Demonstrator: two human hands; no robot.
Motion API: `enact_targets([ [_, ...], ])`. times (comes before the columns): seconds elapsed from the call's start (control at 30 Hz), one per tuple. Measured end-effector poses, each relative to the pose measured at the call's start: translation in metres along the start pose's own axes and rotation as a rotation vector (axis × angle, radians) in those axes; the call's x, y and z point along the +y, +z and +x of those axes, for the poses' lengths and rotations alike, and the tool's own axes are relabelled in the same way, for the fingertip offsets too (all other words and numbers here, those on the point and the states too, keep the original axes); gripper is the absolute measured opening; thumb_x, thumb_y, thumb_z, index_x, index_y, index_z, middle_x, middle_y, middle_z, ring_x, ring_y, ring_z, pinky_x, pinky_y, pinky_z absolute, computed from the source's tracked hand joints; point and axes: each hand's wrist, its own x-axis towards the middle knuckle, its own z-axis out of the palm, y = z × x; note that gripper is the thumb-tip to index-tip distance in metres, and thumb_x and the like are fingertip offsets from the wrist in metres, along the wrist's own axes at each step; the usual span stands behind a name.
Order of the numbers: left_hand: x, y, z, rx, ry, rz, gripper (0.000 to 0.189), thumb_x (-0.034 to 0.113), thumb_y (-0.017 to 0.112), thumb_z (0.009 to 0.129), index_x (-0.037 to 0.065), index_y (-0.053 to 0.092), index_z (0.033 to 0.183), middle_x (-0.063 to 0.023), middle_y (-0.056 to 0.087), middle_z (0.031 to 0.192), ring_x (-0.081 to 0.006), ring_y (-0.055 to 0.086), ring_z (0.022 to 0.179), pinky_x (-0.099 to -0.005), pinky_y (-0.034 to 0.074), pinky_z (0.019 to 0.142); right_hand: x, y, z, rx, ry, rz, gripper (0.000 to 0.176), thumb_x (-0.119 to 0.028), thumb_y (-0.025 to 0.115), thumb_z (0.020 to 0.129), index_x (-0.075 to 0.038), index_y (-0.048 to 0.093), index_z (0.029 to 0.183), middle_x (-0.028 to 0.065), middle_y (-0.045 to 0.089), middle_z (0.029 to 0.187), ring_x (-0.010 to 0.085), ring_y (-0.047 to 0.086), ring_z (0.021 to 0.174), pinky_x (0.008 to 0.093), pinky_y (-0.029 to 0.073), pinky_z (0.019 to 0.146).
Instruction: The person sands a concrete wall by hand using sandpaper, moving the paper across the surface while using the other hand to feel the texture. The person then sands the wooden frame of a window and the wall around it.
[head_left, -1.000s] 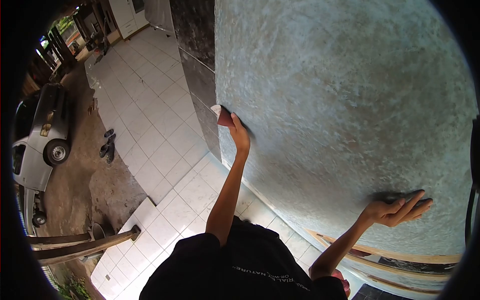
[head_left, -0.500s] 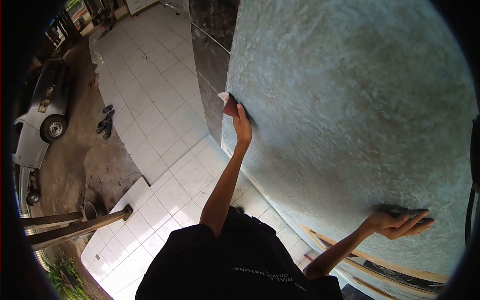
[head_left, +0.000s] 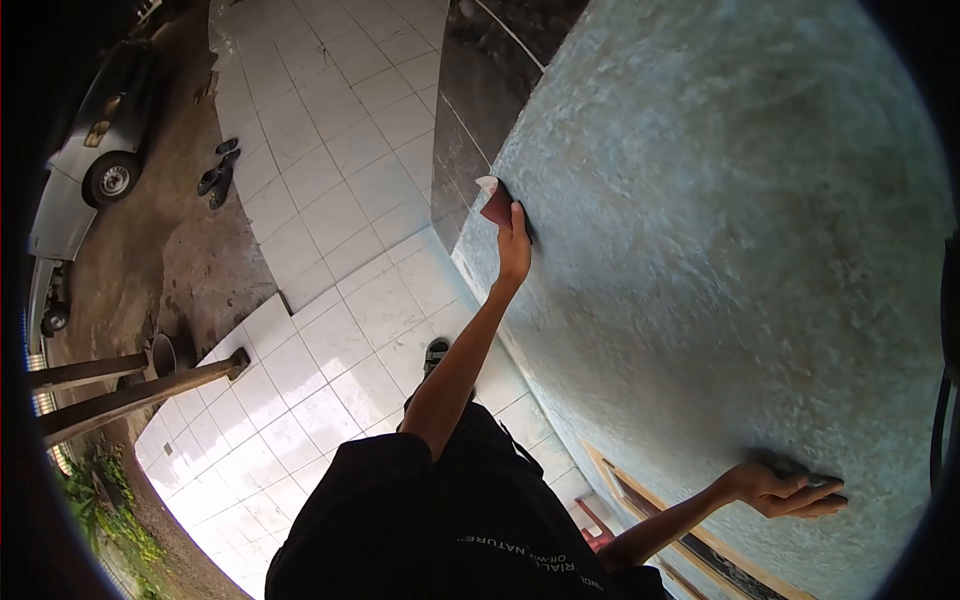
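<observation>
My left hand (head_left: 514, 252) is raised to the near edge of a rough blue-green wall (head_left: 680, 230). Its fingers and thumb close on a piece of reddish-brown sandpaper (head_left: 496, 208), whose pale corner curls outward. Whether the sheet presses on the wall is hard to see. Lower down at the right, my right hand (head_left: 785, 490) lies at the same wall with its fingers stretched out. A dark patch, perhaps shadow, borders that hand, and its palm side is partly hidden.
Dark tiles (head_left: 480, 90) border the wall. White floor tiles (head_left: 340, 290) run left toward bare ground with sandals (head_left: 217, 180) and a parked silver vehicle (head_left: 75, 200). Wooden beams (head_left: 140, 400) stick out at lower left. A wood-framed opening (head_left: 690, 545) lies below my right hand.
The view has turned, and the wall edge and my left hand sit farther right. My right hand appears slightly lower. A foot in a sandal now shows beside my left arm.
</observation>
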Motion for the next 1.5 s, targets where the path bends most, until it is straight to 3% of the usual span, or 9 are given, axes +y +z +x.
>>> enact_targets([
  [0.33,-0.057,0.002,-0.065,-0.187,0.306,0.141,0.061,0.025,0.036,0.104,-0.003,0.011,0.152,-0.0207,0.003,0.161,-0.0319,0.001,0.149,-0.0382,0.004,0.119,-0.057,0.007,-0.125,-0.461,-0.377,0.248,0.041,-0.024,0.037,0.102,-0.004,0.057,0.131,0.0244,0.039,0.147,0.0369,0.024,0.144,0.0569,0.0,0.117],
  [0.43,-0.076,-0.008,0.014,0.078,-0.054,-0.115,0.051,0.052,0.043,0.1,0.005,0.052,0.083,0.0052,0.037,0.067,-0.007,0.035,0.063,-0.0265,0.032,0.057,-0.056,0.002,-0.142,-0.573,-0.457,0.229,0.04,-0.022,0.038,0.102,-0.003,0.059,0.13,0.0251,0.04,0.146,0.0376,0.027,0.143,0.0567,0.0,0.117],
  [0.47,-0.065,-0.017,0.033,-0.092,-0.126,-0.208,0.064,0.033,0.039,0.105,-0.005,0.015,0.15,-0.0199,0.019,0.158,-0.0264,0.018,0.146,-0.0309,0.013,0.117,-0.056,0.003,-0.146,-0.578,-0.467,0.245,0.04,-0.022,0.038,0.102,-0.003,0.059,0.13,0.0251,0.04,0.146,0.0376,0.027,0.143,0.0567,0.0,0.117],
  [0.53,-0.086,0.002,0.043,0.326,0.259,-0.037,0.05,0.05,0.041,0.102,0.002,0.057,0.099,0.0047,0.039,0.069,-0.0063,0.033,0.062,-0.0257,0.03,0.055,-0.056,0.005,-0.151,-0.557,-0.488,0.204,0.039,-0.023,0.038,0.102,-0.003,0.06,0.128,0.0252,0.041,0.145,0.0379,0.028,0.143,0.0564,-0.001,0.117],
  [0.83,-0.071,-0.01,-0.049,-0.187,0.124,0.002,0.065,0.032,0.033,0.105,-0.001,0.002,0.153,-0.0123,-0.006,0.162,-0.0219,-0.009,0.149,-0.0329,-0.005,0.118,-0.07,0.01,-0.187,-0.724,-0.644,0.258,0.038,-0.025,0.038,0.102,-0.012,0.062,0.128,0.0197,0.045,0.145,0.0346,0.031,0.142,0.06,-0.007,0.114],
  [0.93,-0.094,-0.03,0.039,0.015,-0.209,-0.037,0.053,0.048,0.039,0.102,-0.002,0.053,0.111,-0.0066,0.057,0.088,-0.0146,0.053,0.083,-0.0271,0.042,0.076,-0.066,0.003,-0.2,-0.878,-0.629,0.33,0.037,-0.027,0.037,0.1,-0.023,0.062,0.127,0.0155,0.051,0.142,0.033,0.037,0.14,0.0614,-0.011,0.113],
  [1.1,-0.097,-0.036,0.036,0.074,-0.034,0.004,0.052,0.054,0.039,0.101,0.004,0.049,0.091,0.0032,0.035,0.067,-0.0093,0.032,0.063,-0.0284,0.031,0.057,-0.068,-0.007,-0.231,-1.082,-0.645,0.459,0.038,-0.027,0.034,0.101,-0.026,0.06,0.13,0.0083,0.058,0.135,0.0274,0.051,0.13,0.0596,-0.018,0.111],
  [1.13,-0.097,-0.033,0.013,-0.056,-0.055,-0.111,0.064,0.035,0.039,0.104,0.0,0.014,0.152,-0.016,0.017,0.16,-0.0246,0.012,0.148,-0.0308,0.01,0.118,-0.068,-0.008,-0.235,-1.13,-0.586,0.508,0.039,-0.026,0.033,0.101,-0.027,0.059,0.131,0.007,0.059,0.134,0.0263,0.055,0.126,0.059,-0.02,0.111],
  [1.5,-0.116,-0.051,0.057,-0.026,-0.028,-0.193,0.063,0.032,0.039,0.105,0.0,0.013,0.153,-0.0172,0.014,0.16,-0.0257,0.011,0.148,-0.0321,0.007,0.118,-0.085,-0.008,-0.246,-1.166,-0.456,0.695,0.032,-0.017,0.039,0.099,-0.017,0.065,0.118,0.0064,0.07,0.114,0.0234,0.065,0.111,0.0533,-0.02,0.113],
])
